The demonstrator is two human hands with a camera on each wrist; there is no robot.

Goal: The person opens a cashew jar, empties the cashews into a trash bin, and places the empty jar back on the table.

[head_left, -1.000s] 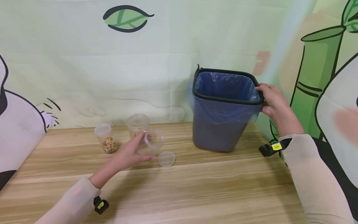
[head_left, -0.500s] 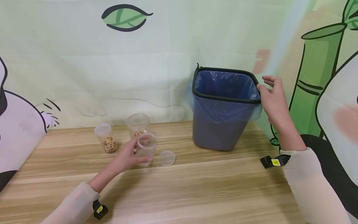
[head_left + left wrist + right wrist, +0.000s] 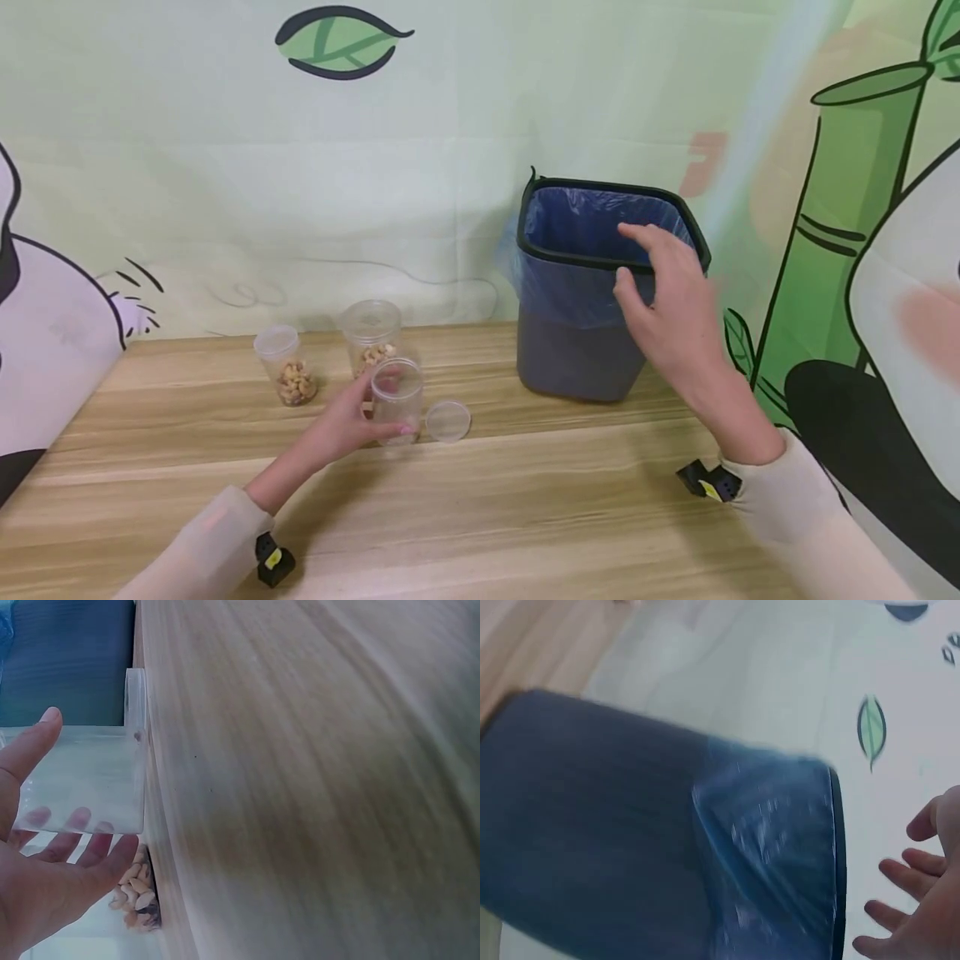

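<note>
My left hand [image 3: 341, 429] holds a clear plastic jar [image 3: 397, 404] upright on the table, thumb on one side and fingers round the other. In the left wrist view this jar [image 3: 86, 769] looks empty. Just right of it lies a round clear lid [image 3: 448, 422]. Behind the left fingers stands a larger lidded jar [image 3: 372, 329] with nuts inside, partly hidden. My right hand [image 3: 678, 325], fingers spread and holding nothing, hovers in front of a dark bin [image 3: 570, 358] with a blue bag liner [image 3: 757, 847] folded over its rim, covering part of it in the head view.
To the left stands a slim lidded jar [image 3: 277, 358] part filled with nuts. All of this is on a wood-grain table [image 3: 487, 517]. A printed cloth backdrop [image 3: 187, 167] rises right behind the table's far edge.
My left hand has brought the jar down from a tilted, raised position to upright on the table. My right hand has let go of the bin's rim and moved left and nearer.
</note>
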